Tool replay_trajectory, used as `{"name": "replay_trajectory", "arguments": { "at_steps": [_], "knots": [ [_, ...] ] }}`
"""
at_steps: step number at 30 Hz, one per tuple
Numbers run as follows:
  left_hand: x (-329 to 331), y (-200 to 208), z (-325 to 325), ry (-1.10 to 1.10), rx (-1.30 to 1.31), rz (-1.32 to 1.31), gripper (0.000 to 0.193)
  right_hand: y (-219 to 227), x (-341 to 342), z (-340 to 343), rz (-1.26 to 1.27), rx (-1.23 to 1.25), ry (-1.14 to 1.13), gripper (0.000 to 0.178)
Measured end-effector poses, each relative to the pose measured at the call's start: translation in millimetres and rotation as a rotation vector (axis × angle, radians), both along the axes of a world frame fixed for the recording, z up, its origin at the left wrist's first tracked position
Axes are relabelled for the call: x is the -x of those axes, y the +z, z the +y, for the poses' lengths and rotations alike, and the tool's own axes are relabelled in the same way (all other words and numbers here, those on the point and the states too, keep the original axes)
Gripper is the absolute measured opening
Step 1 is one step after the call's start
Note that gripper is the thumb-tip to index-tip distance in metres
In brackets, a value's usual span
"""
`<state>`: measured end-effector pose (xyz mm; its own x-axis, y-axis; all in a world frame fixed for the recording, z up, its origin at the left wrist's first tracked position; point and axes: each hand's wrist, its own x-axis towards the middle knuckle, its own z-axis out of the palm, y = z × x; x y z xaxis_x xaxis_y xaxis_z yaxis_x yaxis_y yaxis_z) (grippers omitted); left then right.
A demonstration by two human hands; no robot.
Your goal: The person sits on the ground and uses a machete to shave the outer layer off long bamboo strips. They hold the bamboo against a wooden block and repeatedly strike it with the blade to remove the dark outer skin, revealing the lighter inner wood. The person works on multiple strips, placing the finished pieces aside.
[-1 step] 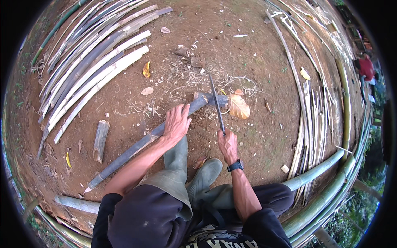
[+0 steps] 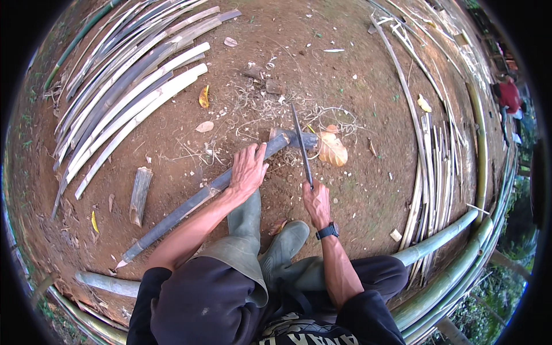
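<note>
My left hand [image 2: 246,171] lies over a dark bamboo pole [image 2: 172,221], its fingers bent across it near the upper end. The pole runs slantwise from the lower left. Its far end rests against a short dark bamboo log [image 2: 309,140] lying on the soil. In my right hand [image 2: 317,202], closed round the handle, is a long narrow knife [image 2: 305,155]. Its blade points away from me and, as seen from above, crosses over the short log, just right of the pole's end. Whether blade and log touch, I cannot tell.
Split bamboo strips [image 2: 132,103] lie stacked at the far left. Thin strips [image 2: 434,172] are bundled at the right, near green bamboo poles [image 2: 443,236]. A bamboo offcut [image 2: 140,196], curly shavings [image 2: 339,118] and a dry leaf [image 2: 332,149] lie around. Another person [image 2: 509,95] is far right.
</note>
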<state>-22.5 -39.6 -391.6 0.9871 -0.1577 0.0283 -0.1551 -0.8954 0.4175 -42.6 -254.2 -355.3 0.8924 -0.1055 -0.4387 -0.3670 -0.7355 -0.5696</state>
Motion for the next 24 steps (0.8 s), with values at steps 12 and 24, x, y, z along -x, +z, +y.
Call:
{"name": "replay_trajectory", "arguments": {
  "at_steps": [12, 24],
  "knots": [
    [-25.1, -11.2, 0.0, 0.033, 0.015, 0.212, 0.023, -1.9, 0.0, 0.5, -0.055, 0.028, 0.065, 0.028],
    [-54.6, 21.4, 14.1, -0.075, 0.171, 0.483, 0.012, 16.4, -10.8, 11.5, -0.112, 0.077, 0.114, 0.027]
  ]
}}
